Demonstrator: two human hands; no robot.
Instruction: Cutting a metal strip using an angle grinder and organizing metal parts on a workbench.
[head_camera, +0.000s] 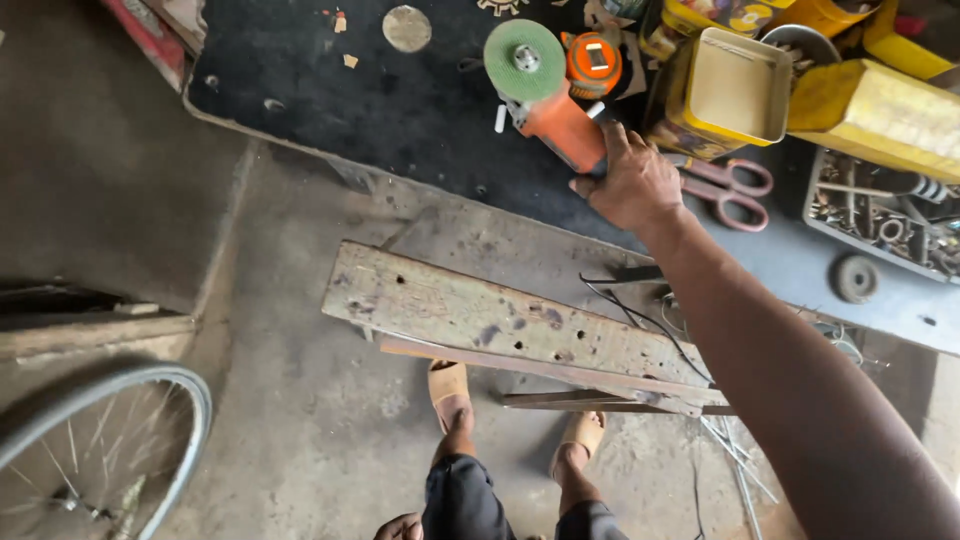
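My right hand (632, 182) reaches out over the workbench and grips the orange body of an angle grinder (556, 118). The grinder's green disc (524, 60) faces up and lies on the dark bench top (380, 100). My left hand (400, 527) shows only partly at the bottom edge beside my knee; its fingers are curled and I cannot see anything in it. My two feet in tan sandals (449, 390) stand on the concrete floor below a worn wooden plank (500, 318).
An orange tape measure (594, 62) sits beside the disc. Red-handled scissors (728, 190), a yellow tin (735, 88), yellow containers (880, 115) and a tray of metal parts (880, 215) crowd the bench's right. A bicycle wheel (100, 440) is at lower left. Metal bars (600, 402) lie by the plank.
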